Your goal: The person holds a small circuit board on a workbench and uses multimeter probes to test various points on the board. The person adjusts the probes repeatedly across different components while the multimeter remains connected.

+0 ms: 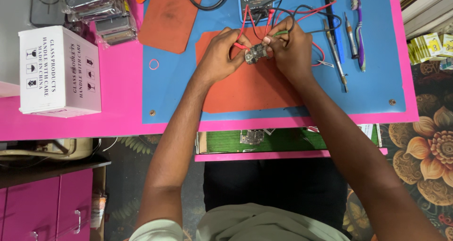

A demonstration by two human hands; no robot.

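pinching small circuit board (256, 54) | left hand (221, 52) and right hand (290, 50) clamped on opposite ends

Two hands, the left hand (222, 54) and the right hand (290, 50), are showing over the desk, and one small circuit board (255, 54) is sitting between them, with a second circuit board (251, 137) lying in the open drawer below. Two orange mats, a larger orange mat (245, 87) and a smaller orange mat (171, 17), are lying on one blue mat (377, 90), along with one multimeter (255, 0) and one purple toothbrush (358, 31). One white cardboard box (59, 71) and one rubber band (154, 64) are resting on the pink tabletop.
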